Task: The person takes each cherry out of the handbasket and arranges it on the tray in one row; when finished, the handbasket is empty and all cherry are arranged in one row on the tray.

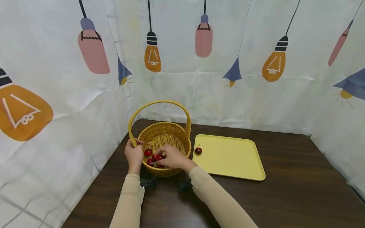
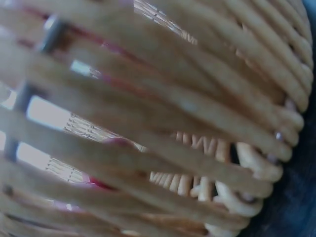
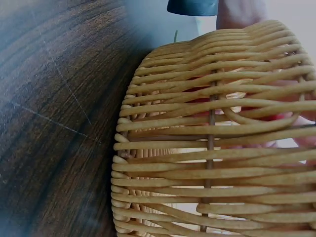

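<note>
A yellow woven basket (image 1: 168, 172) with a tall arched handle stands on the table. At its left side, my left hand (image 1: 134, 156) grips the rim by the foot of the handle. My right hand (image 1: 172, 157) reaches over the near rim into the basket, thumb and fingers pinching a red cherry (image 1: 158, 157). Another cherry (image 1: 147, 152) lies near the left wall, with more of them partly hidden by the fingers. Close up, the basket's weave fills the left wrist view (image 2: 212, 98); red shows through the gaps of the basket wall (image 3: 168, 173) in the right wrist view.
Right of the basket lies a yellow rectangular tray (image 1: 231, 158), with one dark cherry (image 1: 198, 150) and its stem at the left edge. The dark wooden table (image 1: 299, 190) extends to the right. A white curtain (image 1: 176, 85) with printed lamps hangs behind and at the sides.
</note>
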The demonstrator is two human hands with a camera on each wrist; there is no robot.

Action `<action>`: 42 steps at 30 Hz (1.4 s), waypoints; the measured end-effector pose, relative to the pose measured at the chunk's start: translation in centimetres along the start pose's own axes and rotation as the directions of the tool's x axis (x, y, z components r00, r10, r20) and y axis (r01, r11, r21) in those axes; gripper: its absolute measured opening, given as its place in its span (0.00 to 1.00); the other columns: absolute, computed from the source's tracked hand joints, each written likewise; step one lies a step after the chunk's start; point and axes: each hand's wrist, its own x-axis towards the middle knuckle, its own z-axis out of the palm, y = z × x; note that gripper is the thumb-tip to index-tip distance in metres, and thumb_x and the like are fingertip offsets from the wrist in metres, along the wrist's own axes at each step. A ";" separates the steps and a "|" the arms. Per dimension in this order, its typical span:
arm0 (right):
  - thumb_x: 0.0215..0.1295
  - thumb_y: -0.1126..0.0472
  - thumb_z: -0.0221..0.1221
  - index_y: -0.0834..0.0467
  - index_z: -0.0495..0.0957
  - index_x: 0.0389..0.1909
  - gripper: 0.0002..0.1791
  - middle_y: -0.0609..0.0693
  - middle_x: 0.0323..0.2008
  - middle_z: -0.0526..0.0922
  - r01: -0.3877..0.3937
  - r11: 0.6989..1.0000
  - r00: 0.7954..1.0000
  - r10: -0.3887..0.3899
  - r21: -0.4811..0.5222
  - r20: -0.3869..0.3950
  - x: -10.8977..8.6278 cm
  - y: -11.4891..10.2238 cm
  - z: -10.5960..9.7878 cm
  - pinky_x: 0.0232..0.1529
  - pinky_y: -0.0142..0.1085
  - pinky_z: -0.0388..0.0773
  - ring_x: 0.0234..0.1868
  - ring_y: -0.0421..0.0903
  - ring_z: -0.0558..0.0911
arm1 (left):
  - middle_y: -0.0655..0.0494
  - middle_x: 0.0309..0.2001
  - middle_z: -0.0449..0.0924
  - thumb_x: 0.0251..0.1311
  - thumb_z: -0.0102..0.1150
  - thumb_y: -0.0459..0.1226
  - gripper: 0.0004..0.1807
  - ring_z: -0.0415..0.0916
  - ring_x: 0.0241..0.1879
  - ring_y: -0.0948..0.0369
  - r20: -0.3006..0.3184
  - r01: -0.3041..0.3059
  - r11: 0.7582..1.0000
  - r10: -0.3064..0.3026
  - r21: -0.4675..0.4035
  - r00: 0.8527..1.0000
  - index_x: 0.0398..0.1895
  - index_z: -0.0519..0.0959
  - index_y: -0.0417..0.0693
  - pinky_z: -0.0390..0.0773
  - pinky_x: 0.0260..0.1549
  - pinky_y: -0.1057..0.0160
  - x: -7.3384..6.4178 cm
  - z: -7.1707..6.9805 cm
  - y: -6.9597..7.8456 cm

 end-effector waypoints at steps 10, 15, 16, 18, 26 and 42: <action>0.62 0.56 0.65 0.49 0.81 0.53 0.17 0.43 0.45 0.80 0.013 0.968 0.977 0.042 0.252 -0.209 -2.0 0.9 -0.9 0.35 0.31 0.77 0.34 0.37 0.79 | 0.44 0.37 0.79 0.57 0.46 0.25 0.10 0.62 0.22 0.52 0.001 0.013 1.000 -0.013 0.011 1.000 0.37 0.76 0.43 0.65 0.25 0.58 0.0 0.0 -0.4; 0.62 0.61 0.65 0.51 0.82 0.52 0.16 0.47 0.46 0.77 0.060 0.946 0.939 0.055 0.318 -0.340 -4.3 1.9 -2.2 0.36 0.33 0.78 0.35 0.42 0.79 | 0.41 0.38 0.80 0.58 0.46 0.26 0.10 0.62 0.23 0.52 0.005 0.011 1.000 -0.011 0.014 1.000 0.37 0.75 0.42 0.65 0.26 0.58 0.1 -0.2 -0.4; 0.62 0.62 0.64 0.52 0.82 0.52 0.16 0.48 0.47 0.77 0.064 0.939 0.928 0.068 0.337 -0.366 -4.9 2.2 -2.5 0.36 0.34 0.78 0.36 0.43 0.79 | 0.41 0.38 0.79 0.58 0.46 0.26 0.10 0.63 0.24 0.52 0.005 0.012 1.000 -0.012 0.015 1.000 0.37 0.76 0.42 0.65 0.26 0.58 0.1 -0.2 -0.4; 0.63 0.65 0.63 0.52 0.80 0.54 0.18 0.50 0.49 0.76 0.067 0.929 0.911 0.092 0.364 -0.403 -5.8 2.8 -3.3 0.36 0.35 0.78 0.37 0.46 0.80 | 0.42 0.38 0.79 0.58 0.46 0.25 0.10 0.63 0.24 0.52 0.005 0.013 1.000 -0.014 0.015 1.000 0.38 0.76 0.42 0.65 0.27 0.58 0.1 -0.2 -0.4; 0.66 0.67 0.60 0.51 0.75 0.62 0.24 0.54 0.54 0.78 0.017 0.912 0.852 0.201 0.410 -0.483 -8.2 5.9 -6.6 0.29 0.33 0.75 0.38 0.51 0.84 | 0.41 0.39 0.80 0.58 0.45 0.26 0.10 0.62 0.24 0.52 0.003 0.014 1.000 -0.014 0.023 1.000 0.38 0.76 0.42 0.65 0.26 0.59 0.2 -0.3 -0.1; 0.62 0.64 0.64 0.58 0.78 0.58 0.22 0.58 0.58 0.78 -0.317 0.880 0.713 0.467 0.353 -0.524 -9.9 12.7 -7.5 0.32 0.38 0.79 0.43 0.54 0.83 | 0.44 0.38 0.80 0.57 0.45 0.25 0.10 0.67 0.31 0.52 0.000 0.013 1.000 -0.013 -0.001 1.000 0.39 0.75 0.40 0.65 0.32 0.58 0.2 0.3 0.1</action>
